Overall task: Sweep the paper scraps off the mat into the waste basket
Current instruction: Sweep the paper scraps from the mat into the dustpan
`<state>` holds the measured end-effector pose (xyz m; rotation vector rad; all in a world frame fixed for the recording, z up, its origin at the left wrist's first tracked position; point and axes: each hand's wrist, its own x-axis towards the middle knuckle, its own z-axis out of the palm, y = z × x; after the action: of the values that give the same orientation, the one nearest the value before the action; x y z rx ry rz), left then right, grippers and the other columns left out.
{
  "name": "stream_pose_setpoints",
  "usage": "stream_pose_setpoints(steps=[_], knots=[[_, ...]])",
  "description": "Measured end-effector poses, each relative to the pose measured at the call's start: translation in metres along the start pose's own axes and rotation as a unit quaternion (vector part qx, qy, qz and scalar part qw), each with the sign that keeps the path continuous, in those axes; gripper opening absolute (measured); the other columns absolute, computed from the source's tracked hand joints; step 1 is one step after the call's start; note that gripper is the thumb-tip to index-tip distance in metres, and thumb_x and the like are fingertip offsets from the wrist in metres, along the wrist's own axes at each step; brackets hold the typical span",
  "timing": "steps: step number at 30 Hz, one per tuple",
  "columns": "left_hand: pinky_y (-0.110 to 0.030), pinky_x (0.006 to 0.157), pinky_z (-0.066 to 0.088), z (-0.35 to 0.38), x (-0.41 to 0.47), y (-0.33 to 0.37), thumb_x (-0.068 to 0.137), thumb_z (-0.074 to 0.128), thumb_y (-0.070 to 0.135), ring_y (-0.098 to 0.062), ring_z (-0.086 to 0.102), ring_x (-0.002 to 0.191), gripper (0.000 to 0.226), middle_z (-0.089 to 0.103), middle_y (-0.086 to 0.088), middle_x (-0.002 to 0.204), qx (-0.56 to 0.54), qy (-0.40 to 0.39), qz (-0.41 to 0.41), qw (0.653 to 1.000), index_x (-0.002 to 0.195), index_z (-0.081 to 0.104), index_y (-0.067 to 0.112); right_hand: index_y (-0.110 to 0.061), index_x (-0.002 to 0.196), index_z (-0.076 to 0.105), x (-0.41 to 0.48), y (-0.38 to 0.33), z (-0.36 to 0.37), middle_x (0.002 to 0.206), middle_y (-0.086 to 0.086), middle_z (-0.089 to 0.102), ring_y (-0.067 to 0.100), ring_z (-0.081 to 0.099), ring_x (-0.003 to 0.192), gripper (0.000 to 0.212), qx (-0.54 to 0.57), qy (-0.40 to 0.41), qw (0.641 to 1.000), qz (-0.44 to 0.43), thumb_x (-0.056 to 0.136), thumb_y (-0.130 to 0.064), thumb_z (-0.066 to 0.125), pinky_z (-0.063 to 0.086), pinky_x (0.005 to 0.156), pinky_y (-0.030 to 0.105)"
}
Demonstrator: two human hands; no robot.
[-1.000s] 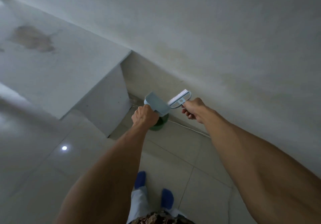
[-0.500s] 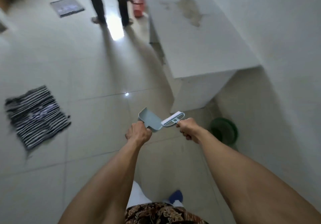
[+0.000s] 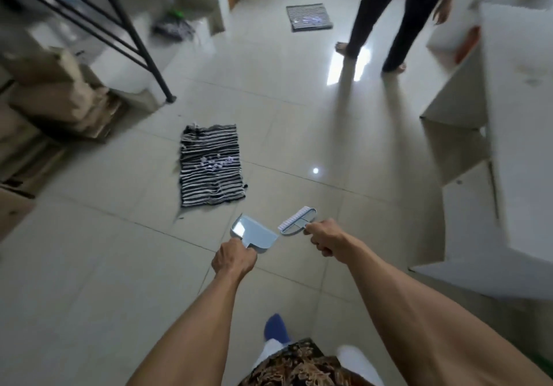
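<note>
Nearest, a dustpan (image 3: 253,234) is gripped by its handle in the left hand (image 3: 234,258), and a small brush (image 3: 297,222) is clasped in the right hand (image 3: 326,238); both are held above the tiled floor (image 3: 89,281). Just beyond lies the striped mat (image 3: 211,166), with the paper scraps (image 3: 216,163) clustered near its middle. The light scraps could be flicked onto the floor by a hard stroke, or caught in the mat's ridges. No waste basket is seen here. Farther off, a second mat (image 3: 308,17) and a standing person (image 3: 389,17) are seen, with white shelving (image 3: 508,134) at the right.
</note>
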<state>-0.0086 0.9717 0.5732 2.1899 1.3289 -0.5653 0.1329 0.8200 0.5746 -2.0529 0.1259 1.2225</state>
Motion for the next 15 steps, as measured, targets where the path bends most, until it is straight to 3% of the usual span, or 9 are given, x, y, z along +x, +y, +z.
stream_pose_setpoints(steps=[7,15], knots=[[-0.033,0.075,0.044,-0.052,0.093,0.008,0.088,0.054,0.028,-0.033,0.062,0.107,0.039,0.066,-0.015,0.117,-0.065,0.025,-0.066,0.995,0.12,0.059,0.007,-0.009,0.085,0.064,0.079,-0.107,0.019,0.057,0.001,0.041,0.011,0.032,0.044,0.018,-0.082,-0.035,0.996,-0.018,0.094,-0.013,0.049,0.025,0.039,0.019],[-0.035,0.08,0.05,-0.094,0.189,0.063,0.089,0.054,0.031,-0.033,0.063,0.107,0.043,0.066,-0.014,0.117,-0.143,0.024,-0.14,0.979,0.123,0.058,0.006,-0.005,0.091,0.067,0.183,-0.236,-0.001,0.059,0.002,0.044,0.013,0.032,0.045,0.018,-0.155,-0.089,0.983,-0.032,0.094,-0.016,0.053,0.024,0.041,0.02]])
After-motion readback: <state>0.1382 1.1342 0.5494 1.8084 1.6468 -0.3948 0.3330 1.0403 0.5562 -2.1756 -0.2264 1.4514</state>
